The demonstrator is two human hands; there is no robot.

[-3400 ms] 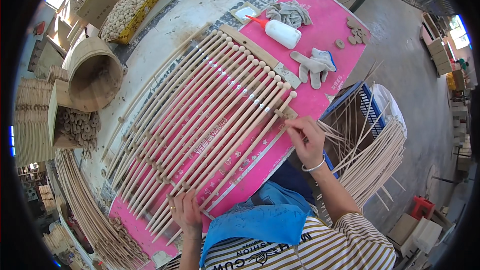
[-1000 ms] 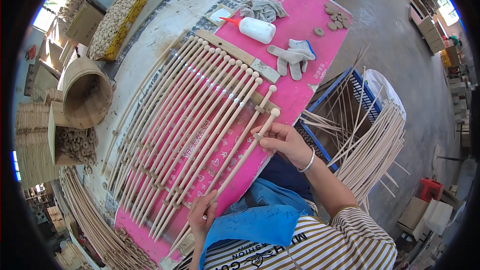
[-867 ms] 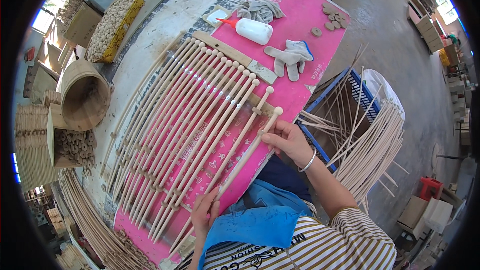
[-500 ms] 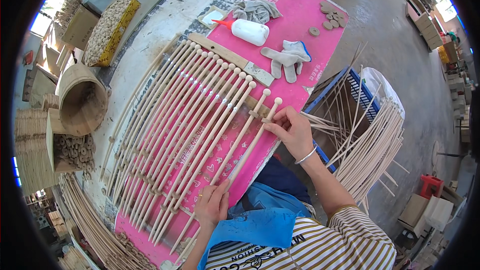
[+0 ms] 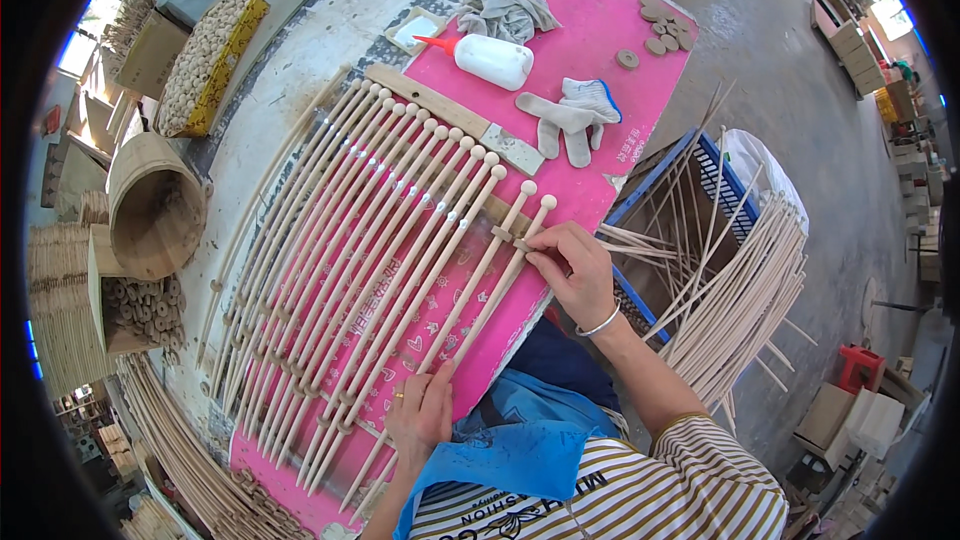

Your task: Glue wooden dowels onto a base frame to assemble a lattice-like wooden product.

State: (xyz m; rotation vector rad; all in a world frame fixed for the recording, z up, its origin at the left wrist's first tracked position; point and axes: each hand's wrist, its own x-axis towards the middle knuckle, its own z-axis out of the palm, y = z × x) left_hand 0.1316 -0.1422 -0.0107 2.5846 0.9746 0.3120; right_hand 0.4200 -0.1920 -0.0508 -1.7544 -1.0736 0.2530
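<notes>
A pale wooden rod point(image 5: 485, 312) with a round ball end lies at the right end of a row of similar rods point(image 5: 345, 240). My right hand point(image 5: 578, 278) pinches near its ball end, thumb and fingers closed at a small wooden ring point(image 5: 521, 245) around the rod. Lower down, my left hand point(image 5: 420, 412) has its fingers closed about the same rod; the part inside the hand is hidden. Just left of it lies another ball-ended rod, with its own ring point(image 5: 502, 233) level with the pinched one. Rods further left show white glue spots below their balls and rings near their lower ends.
A wooden bar point(image 5: 425, 95) lies by the ball ends. Beyond it are a white glue bottle point(image 5: 495, 62), a glove point(image 5: 573, 120) and loose discs point(image 5: 655, 30) on the pink sheet point(image 5: 600, 0). Bare rods point(image 5: 745, 300) lean across a blue crate point(image 5: 640, 310) at right; a ball-filled box point(image 5: 208, 65) is at left.
The view has shifted slightly. The pinched ring sits a little further from the ball, level with the neighbouring ring. Both hands keep hold along the same rod.
</notes>
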